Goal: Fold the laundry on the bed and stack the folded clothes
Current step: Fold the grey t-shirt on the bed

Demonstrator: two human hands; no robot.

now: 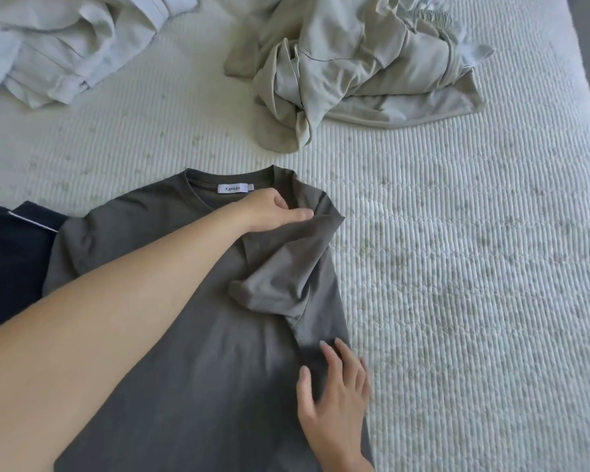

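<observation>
Grey T-shirt (171, 301) lengthwise, collar away.

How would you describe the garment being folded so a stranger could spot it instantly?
On the white ribbed bed cover, look nearest the camera, under both hands. The dark grey T-shirt lies flat, unlike the crumpled pale garments beyond, and has a white neck label.
</observation>
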